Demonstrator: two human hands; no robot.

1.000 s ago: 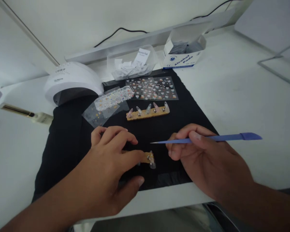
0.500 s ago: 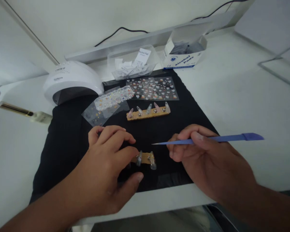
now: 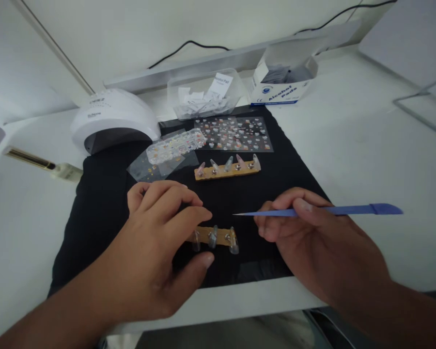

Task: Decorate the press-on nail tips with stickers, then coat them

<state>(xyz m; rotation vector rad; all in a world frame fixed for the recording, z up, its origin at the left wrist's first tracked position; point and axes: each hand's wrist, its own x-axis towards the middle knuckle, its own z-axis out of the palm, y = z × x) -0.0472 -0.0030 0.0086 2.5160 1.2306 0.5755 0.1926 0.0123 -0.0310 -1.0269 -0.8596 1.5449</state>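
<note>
My left hand (image 3: 160, 237) is open, its thumb and curved fingers apart, over the left part of a short tan strip (image 3: 223, 236). On that strip stand clear false nails on small metal studs; a greyish nail (image 3: 212, 237) and a clear nail (image 3: 233, 241) show plainly, and the strip's left end is hidden. My right hand (image 3: 312, 237) is closed round blue pointed tweezers (image 3: 352, 210), their tip aiming left above the black cloth. Farther back lies a second tan strip (image 3: 228, 172) carrying several pale pink and clear false nails.
Behind, a white nail lamp (image 3: 116, 114) stands left of a clear tray (image 3: 236, 94) of packets and an alcohol pads box (image 3: 281, 92). Sticker sheets (image 3: 236, 133) and a rhinestone case (image 3: 176, 145) lie on the black cloth (image 3: 276, 169). A gold-capped bottle (image 3: 43, 165) lies left.
My left index finger has lifted off the near strip and the thumb has drawn back slightly, uncovering another clear nail. My right hand keeps the tweezers in the same hold. The view has shifted slightly.
</note>
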